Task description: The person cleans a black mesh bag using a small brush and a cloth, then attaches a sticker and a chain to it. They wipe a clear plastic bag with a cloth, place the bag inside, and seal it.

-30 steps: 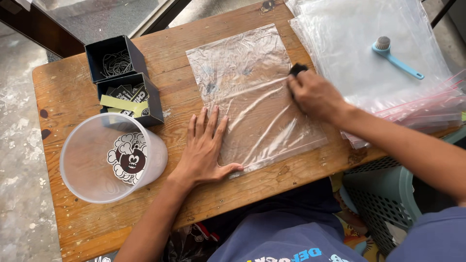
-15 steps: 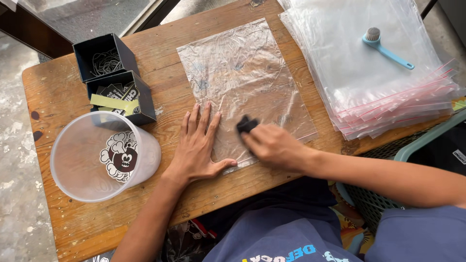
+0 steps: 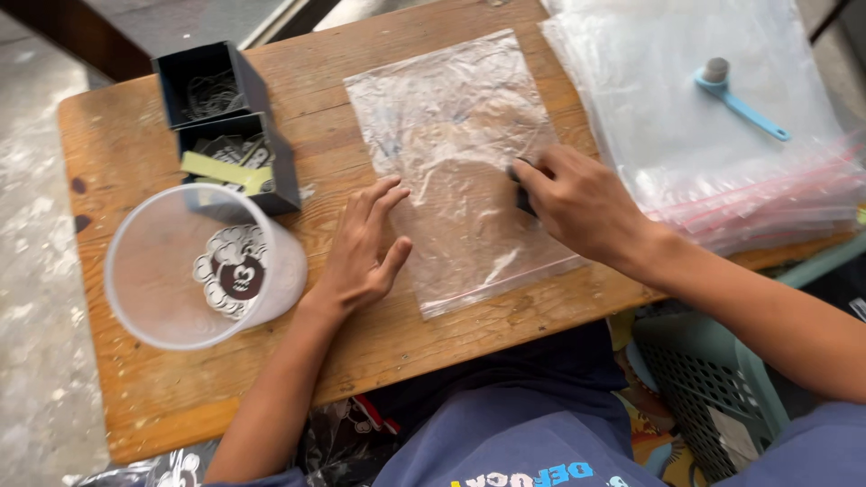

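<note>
Left hand (image 3: 361, 257): flat, fingers spread and released, pinning the left edge of the clear zip bag (image 3: 460, 162).
Right hand (image 3: 582, 203): fingers clenched on a small dark tool (image 3: 521, 191), pressed onto the bag.
Bag position: flat, mid-worktop (image 3: 135, 388).
Progress: pressing under way at the bag's right side; stack of bags (image 3: 722, 153) untouched.
Black boxes (image 3: 230, 122): small dark pieces, yellow strip.
Plastic tub (image 3: 203, 266): round stickers.

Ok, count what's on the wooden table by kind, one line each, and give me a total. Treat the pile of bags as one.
Black open boxes: 2
Clear plastic tub: 1
Single flat clear bag: 1
Stack of clear bags: 1
Blue-handled tool: 1
Small dark object in right hand: 1
Total: 7
</note>
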